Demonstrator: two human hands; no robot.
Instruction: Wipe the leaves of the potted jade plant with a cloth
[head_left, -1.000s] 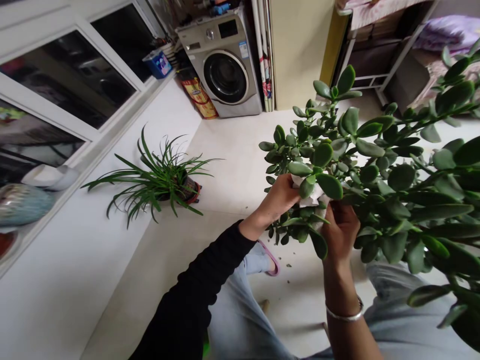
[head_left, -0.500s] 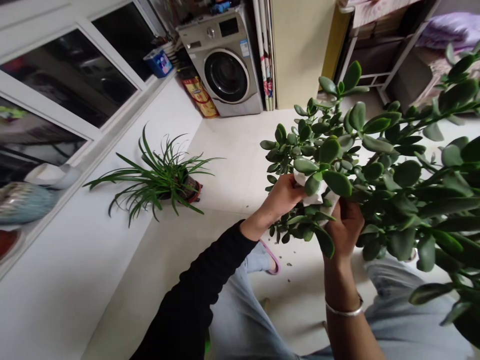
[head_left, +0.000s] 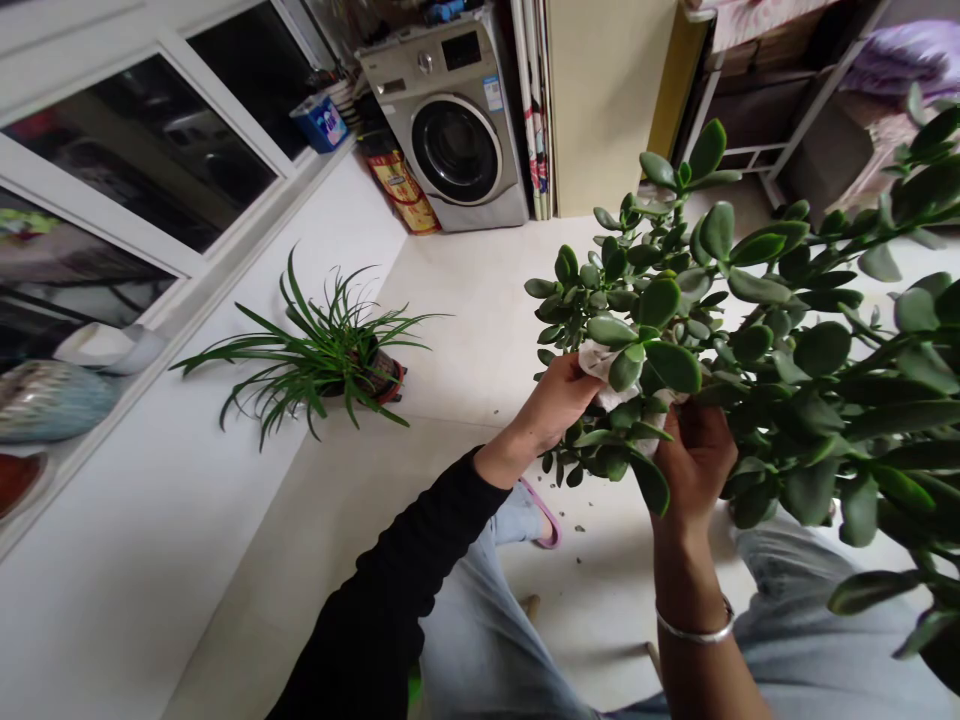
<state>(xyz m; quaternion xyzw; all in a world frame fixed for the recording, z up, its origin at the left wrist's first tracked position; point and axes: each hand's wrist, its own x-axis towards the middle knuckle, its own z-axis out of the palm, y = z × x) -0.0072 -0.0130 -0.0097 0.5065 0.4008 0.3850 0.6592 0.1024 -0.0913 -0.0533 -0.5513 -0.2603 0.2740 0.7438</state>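
Plant [head_left: 823,347] around the grip: left hand [head_left: 564,398] pinches tissue [head_left: 617,396] closed; right hand [head_left: 694,455] curls beside tissue, its closure untellable behind leaves [head_left: 673,367]. Hard tugging could snap leaves beside the pinch.

The single view looks from the person's head, forward and steeply down over the legs [head_left: 487,620] to the floor [head_left: 450,270]. The left hand [head_left: 559,405] and right hand [head_left: 694,455] show near it, right of the middle. The plant [head_left: 821,348] fills the right side close up; the washing machine [head_left: 457,150] stands well back, at the top.
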